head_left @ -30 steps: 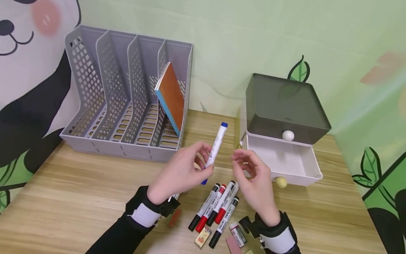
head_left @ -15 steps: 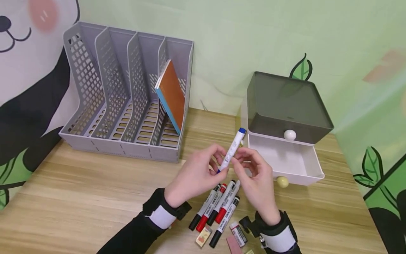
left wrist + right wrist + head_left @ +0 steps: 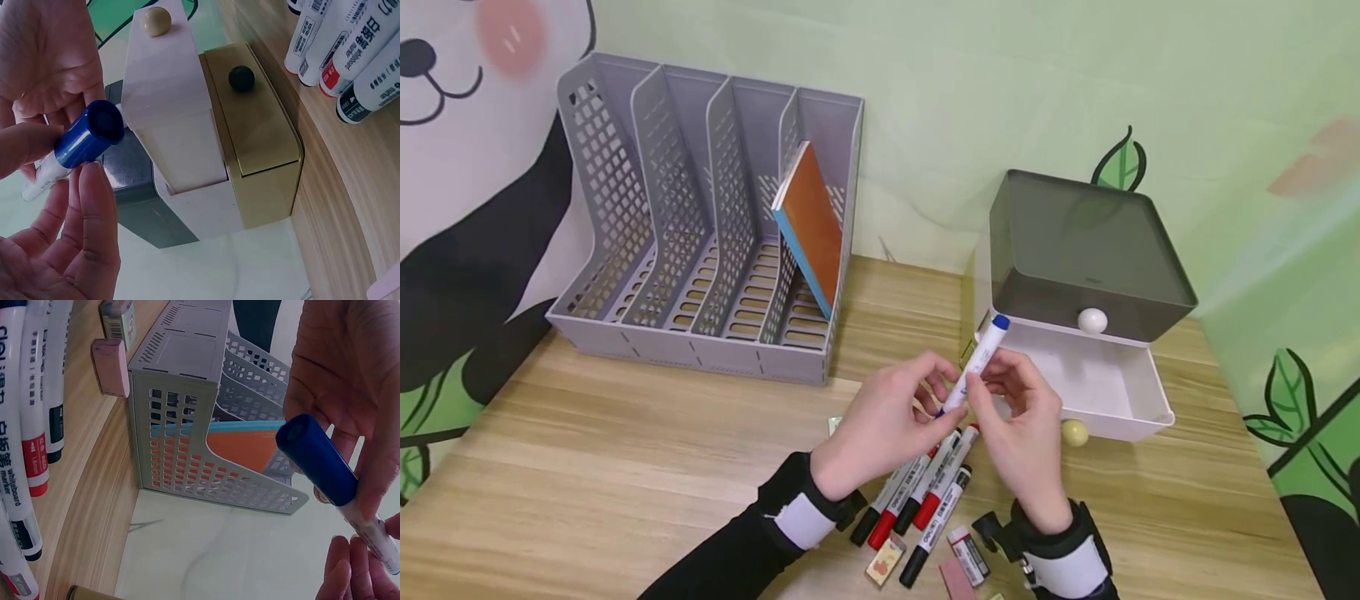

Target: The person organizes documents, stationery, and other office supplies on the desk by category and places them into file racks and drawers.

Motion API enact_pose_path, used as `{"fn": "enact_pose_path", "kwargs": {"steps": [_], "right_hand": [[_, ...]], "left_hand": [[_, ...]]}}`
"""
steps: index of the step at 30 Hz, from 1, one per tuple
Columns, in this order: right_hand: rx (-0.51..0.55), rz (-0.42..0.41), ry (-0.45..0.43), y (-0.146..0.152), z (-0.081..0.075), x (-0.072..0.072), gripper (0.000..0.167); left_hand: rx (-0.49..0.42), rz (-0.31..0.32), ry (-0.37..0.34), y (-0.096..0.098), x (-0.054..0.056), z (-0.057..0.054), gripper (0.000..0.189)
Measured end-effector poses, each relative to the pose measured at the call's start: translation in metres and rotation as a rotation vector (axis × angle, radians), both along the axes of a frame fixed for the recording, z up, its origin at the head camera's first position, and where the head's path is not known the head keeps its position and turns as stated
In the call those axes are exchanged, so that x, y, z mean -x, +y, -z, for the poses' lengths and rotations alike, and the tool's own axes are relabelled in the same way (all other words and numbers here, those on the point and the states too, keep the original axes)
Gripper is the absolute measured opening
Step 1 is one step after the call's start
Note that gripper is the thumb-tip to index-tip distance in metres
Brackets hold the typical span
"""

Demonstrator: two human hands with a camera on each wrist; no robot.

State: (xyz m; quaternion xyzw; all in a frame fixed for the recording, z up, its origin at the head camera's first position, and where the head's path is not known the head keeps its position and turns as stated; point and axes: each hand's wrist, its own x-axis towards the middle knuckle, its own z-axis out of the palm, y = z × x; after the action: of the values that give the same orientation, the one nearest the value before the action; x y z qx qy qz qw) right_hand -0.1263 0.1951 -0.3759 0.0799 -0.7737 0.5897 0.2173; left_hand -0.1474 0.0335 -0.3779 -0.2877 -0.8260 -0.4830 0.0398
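My left hand [image 3: 883, 417] pinches a white whiteboard marker [image 3: 976, 365] near its lower end, the marker tilted up to the right. The blue cap [image 3: 94, 132] faces the camera in the left wrist view, with the left thumb [image 3: 28, 149] beside it. My right hand [image 3: 1021, 410] meets the marker from the other side, thumb and curled fingers pinching its upper body. Below the hands lie several more markers [image 3: 936, 517] with black and red ends, close together on the table. The left hand partly hides them in the head view.
A grey file organizer [image 3: 688, 354] with an orange book [image 3: 814, 225] stands at the back left. At the right is a drawer unit [image 3: 1093, 242], its white drawer [image 3: 1116, 427] pulled out. Erasers [image 3: 886, 561] lie near the front, among them a pink one [image 3: 957, 577].
My left hand has carried the marker right, up to my right hand. The right hand's fingers, apart from the marker at first, now grip it too.
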Motion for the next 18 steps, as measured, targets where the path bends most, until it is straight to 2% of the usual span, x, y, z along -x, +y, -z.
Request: {"fn": "enact_pose_path", "kwargs": {"steps": [6,11,18], "right_hand": [[0.049,0.052,-0.012,0.011,-0.006,0.001,0.022],[0.11,0.093,-0.065,0.024,-0.012,0.005,0.025],[0.102,0.128,-0.142,0.04,-0.013,0.008,0.024]], "left_hand": [[0.019,0.02,-0.014,0.0,-0.001,0.001,0.035],[0.068,0.036,-0.04,0.001,-0.002,0.001,0.037],[0.121,0.043,-0.044,0.005,-0.002,0.006,0.033]]}}
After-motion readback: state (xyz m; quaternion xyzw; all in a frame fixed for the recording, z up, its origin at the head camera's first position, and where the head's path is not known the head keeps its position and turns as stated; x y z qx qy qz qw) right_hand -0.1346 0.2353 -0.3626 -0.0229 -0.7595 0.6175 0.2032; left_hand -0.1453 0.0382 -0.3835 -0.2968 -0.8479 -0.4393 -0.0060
